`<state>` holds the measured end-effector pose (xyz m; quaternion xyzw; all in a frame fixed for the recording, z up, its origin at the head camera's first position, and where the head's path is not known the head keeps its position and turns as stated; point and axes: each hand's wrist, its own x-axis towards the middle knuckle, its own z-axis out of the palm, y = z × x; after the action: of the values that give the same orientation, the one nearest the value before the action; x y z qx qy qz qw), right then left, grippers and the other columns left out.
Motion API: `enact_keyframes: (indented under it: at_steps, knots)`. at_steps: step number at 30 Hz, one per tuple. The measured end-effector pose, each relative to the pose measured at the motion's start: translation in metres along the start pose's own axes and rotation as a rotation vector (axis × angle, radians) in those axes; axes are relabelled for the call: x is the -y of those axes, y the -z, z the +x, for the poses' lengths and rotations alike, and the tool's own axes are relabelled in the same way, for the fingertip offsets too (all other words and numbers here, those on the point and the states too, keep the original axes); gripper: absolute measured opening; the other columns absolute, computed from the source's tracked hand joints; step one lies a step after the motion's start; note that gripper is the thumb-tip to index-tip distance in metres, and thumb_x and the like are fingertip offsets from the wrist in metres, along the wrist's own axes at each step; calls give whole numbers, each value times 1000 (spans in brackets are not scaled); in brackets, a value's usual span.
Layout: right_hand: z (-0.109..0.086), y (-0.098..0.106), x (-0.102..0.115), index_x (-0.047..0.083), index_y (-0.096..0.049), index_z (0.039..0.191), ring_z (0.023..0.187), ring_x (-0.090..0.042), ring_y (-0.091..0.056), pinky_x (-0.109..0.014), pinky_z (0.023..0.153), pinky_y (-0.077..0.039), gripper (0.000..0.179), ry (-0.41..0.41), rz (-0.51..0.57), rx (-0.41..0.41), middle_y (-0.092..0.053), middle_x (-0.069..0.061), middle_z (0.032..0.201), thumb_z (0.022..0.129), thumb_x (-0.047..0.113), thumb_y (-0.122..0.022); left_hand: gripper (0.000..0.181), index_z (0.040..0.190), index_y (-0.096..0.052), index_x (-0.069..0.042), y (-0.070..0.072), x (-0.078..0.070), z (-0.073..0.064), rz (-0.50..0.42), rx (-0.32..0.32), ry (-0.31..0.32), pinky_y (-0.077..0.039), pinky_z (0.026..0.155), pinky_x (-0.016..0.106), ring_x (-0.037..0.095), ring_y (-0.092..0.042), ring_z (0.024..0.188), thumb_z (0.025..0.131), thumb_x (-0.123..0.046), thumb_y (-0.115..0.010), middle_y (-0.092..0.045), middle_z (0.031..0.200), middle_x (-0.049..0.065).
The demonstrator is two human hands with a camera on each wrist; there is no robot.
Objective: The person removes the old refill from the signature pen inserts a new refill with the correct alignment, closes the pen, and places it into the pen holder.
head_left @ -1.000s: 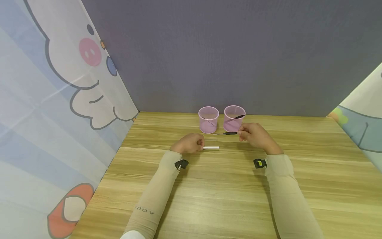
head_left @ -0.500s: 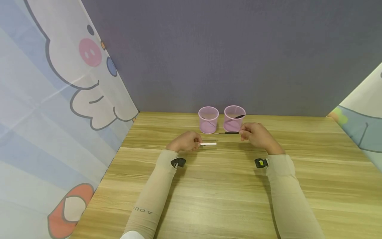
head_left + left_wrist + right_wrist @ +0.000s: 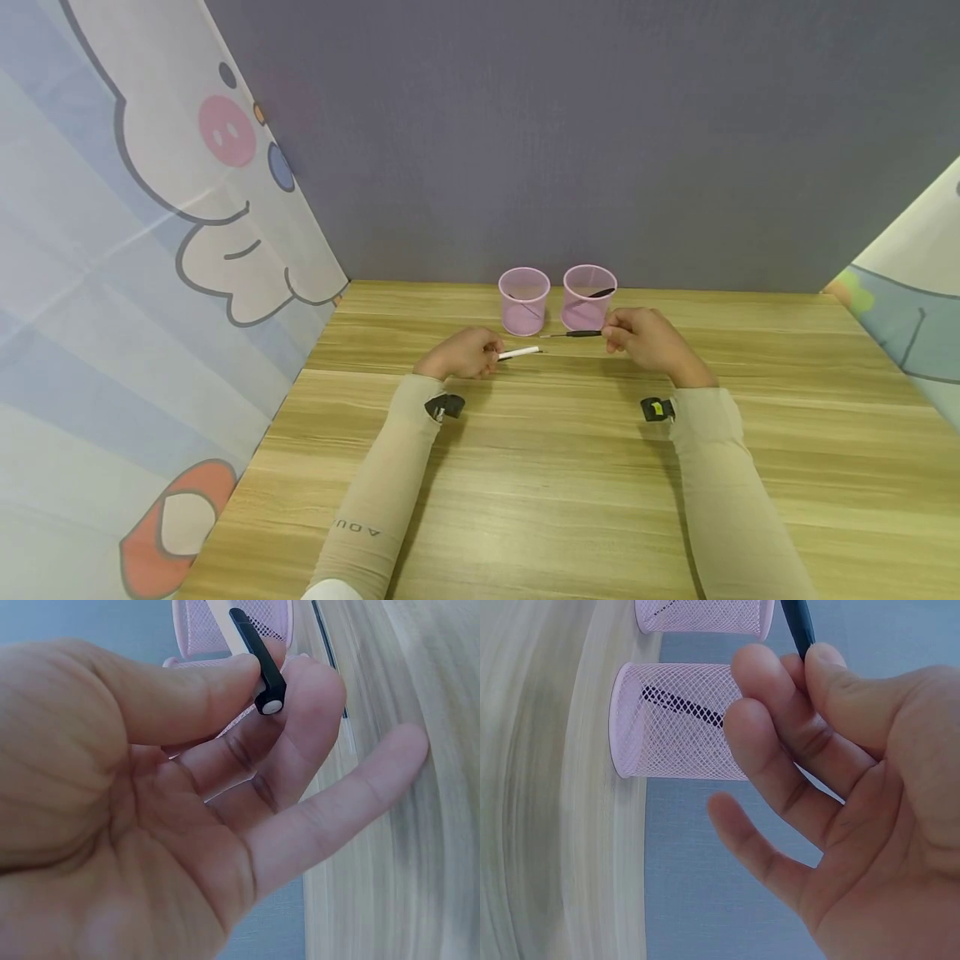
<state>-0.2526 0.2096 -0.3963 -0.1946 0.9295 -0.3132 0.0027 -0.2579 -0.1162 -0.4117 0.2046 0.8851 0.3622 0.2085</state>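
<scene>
My left hand (image 3: pixel 467 353) pinches a white pen (image 3: pixel 519 353) between thumb and fingers. In the left wrist view its black clip (image 3: pixel 255 656) shows beside the thumb, and the little finger is stretched out. The pen points right and slightly up over the table. My right hand (image 3: pixel 643 337) pinches the end of a slim black-handled tool (image 3: pixel 582 333) with a thin shaft and pale tip pointing left. Its exact kind is too small to tell. A thin dark stick (image 3: pixel 328 645) lies on the table near the left hand, mostly hidden behind the pen in the head view.
Two pink mesh cups stand side by side near the back wall. The left cup (image 3: pixel 523 321) holds a thin dark stick, the right cup (image 3: pixel 581 317) a dark slender item leaning on its rim. The wooden table (image 3: pixel 525 483) meets a grey wall (image 3: pixel 585 150) behind them.
The left hand has drawn slightly left and back with the white pen, whose free end has tilted upward. My right hand has shifted slightly right with the black-handled tool.
</scene>
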Motion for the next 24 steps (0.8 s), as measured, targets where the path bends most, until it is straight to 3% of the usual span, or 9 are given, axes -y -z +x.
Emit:
enact_keyframes:
  at_steps: [24]
  knots:
    - [-1,0,4,6,-65,88,70,-15,-57,-29,64,-44,16,22,14,23,-70,-6,76,102,11,-62,19,106,-64,7,2,0,-1,36,-15,-25,-46,55,18,13,-55,66,106,-3,-47,-58,77,7]
